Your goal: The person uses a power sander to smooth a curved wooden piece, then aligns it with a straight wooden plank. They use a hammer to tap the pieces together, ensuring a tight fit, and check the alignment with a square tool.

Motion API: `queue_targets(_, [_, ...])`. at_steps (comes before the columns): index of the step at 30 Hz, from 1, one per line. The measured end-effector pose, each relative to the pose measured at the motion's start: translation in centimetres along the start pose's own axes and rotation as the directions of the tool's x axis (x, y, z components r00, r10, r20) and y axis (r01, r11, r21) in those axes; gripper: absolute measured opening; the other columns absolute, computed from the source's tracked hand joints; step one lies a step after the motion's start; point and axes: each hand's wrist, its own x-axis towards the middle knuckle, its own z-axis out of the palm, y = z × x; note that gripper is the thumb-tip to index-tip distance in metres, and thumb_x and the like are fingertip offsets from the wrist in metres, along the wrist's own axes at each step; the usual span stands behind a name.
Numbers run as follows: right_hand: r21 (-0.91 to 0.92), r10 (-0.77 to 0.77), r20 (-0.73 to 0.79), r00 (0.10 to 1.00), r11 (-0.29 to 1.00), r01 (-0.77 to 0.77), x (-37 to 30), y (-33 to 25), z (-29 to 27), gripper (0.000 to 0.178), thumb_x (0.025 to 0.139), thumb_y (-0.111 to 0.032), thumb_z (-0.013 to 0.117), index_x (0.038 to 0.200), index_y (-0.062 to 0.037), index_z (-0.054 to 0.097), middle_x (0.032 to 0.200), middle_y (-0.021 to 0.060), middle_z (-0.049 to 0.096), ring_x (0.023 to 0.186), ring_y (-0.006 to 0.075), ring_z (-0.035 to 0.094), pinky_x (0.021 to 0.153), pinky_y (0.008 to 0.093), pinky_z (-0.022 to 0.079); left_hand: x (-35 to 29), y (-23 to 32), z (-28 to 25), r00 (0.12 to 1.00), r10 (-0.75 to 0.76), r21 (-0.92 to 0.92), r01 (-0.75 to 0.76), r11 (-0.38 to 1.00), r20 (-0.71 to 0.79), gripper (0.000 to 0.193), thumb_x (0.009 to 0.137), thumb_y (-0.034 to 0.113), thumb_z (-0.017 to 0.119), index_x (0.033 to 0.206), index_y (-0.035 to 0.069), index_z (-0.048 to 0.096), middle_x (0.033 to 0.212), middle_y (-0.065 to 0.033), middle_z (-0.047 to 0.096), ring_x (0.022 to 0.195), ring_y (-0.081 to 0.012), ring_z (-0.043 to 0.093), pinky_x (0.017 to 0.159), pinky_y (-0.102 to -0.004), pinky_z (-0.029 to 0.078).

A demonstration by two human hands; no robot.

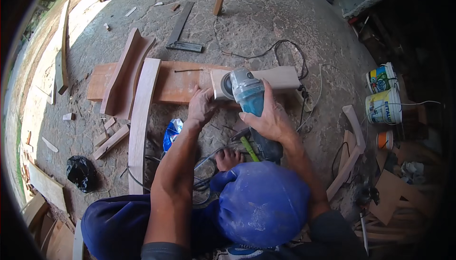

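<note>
My right hand [273, 117] is wrapped round the body of a teal angle grinder [251, 99], its fingers closed. The grinder's disc [227, 85] lies at the left end of a pale curved piece of wood [280, 77]. Beside that same end is my left hand [203, 105], fingers bent against the wood and the reddish plank [175, 82] underneath; part of its grip is hidden. The plank lies across in front of me, with a thin dark rod [188, 70] on it. My knee in blue cloth [261, 203] covers the near part of the scene.
Left of my hands, a reddish shaped block [126, 75] and a long pale strip [142, 117] lie over the plank. Beyond is a metal try square [185, 46]. A black cable [289, 41] loops at far right. Paint buckets [384, 107] and wood offcuts [346, 165] line the right side.
</note>
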Motion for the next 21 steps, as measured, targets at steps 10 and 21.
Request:
queue_targets(10, [0.097,0.148,-0.207,0.967,0.987,-0.130,0.0,9.7,-5.5,0.117,0.078,-0.047,0.073,0.158,0.0037,0.004,0.140,0.0392,0.048,0.127,0.0516,0.053,0.107,0.0491,0.043,1.6,1.5,1.4,0.999,0.030,0.008,-0.030,1.000,0.040,0.027,0.082,0.026,0.073,0.107,0.016,0.072,0.091,-0.0111,0.068,0.098,-0.0349,0.064,0.116,-0.0526,0.029])
queue_targets(21, [0.216,0.270,-0.383,0.883,0.956,-0.198,1.3,16.9,-9.6,0.113,0.076,-0.042,0.078,0.157,0.0003,0.010,0.141,0.0328,0.050,0.128,0.0441,0.054,0.107,0.0467,0.044,1.8,2.1,1.0,0.998,0.030,-0.024,-0.028,0.999,0.063,0.025,0.086,0.021,0.073,0.110,0.015,0.073,0.099,-0.0092,0.074,0.103,-0.0301,0.068,0.120,-0.0546,0.023])
